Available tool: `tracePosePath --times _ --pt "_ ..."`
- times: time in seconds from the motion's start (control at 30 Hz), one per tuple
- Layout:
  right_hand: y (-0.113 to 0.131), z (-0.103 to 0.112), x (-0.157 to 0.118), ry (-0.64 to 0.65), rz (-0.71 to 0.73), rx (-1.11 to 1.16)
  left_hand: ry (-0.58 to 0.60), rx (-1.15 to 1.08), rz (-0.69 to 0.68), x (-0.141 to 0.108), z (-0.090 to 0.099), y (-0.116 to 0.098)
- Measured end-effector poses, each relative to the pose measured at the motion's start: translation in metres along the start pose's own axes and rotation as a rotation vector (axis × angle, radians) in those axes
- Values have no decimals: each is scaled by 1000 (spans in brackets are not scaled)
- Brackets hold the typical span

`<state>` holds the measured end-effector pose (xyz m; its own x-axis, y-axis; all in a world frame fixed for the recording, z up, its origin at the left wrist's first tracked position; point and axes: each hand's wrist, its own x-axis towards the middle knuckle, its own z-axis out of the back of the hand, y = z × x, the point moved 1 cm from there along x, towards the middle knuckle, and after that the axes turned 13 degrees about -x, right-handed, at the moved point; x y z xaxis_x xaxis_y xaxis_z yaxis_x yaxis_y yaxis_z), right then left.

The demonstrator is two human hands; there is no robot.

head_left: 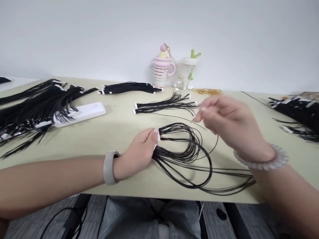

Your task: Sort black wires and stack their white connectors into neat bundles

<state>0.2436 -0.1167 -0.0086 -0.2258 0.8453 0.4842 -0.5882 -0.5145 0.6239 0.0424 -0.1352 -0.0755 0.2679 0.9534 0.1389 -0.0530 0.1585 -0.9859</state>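
While L hand (pixel 137 154) clamps taped end of black wire bundle (pixel 181 156), 6 o'clock on table (pixel 112 139), its fingers shut, blurred R hand (pixel 231 126) hovers, grip unclear; firm pinch keeps loops tidy.

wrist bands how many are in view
2. A grey band sits on the left wrist, and a clear coiled band on the right wrist. No others show, though one could be hidden.
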Motion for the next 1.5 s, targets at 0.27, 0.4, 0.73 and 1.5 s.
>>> tracePosePath --times 0.27,0.4,0.73,1.5 --pt "8 -35 -16 235 329 -519 -3 28 9 0 0 -2" --pt "6 -37 -15 242 312 -560 18 15 38 -1 0 -1" --pt "6 -38 -17 273 280 -644 23 4 34 -2 -1 -4" --pt "8 -48 -20 335 293 -633 11 32 39 -3 -1 -7"
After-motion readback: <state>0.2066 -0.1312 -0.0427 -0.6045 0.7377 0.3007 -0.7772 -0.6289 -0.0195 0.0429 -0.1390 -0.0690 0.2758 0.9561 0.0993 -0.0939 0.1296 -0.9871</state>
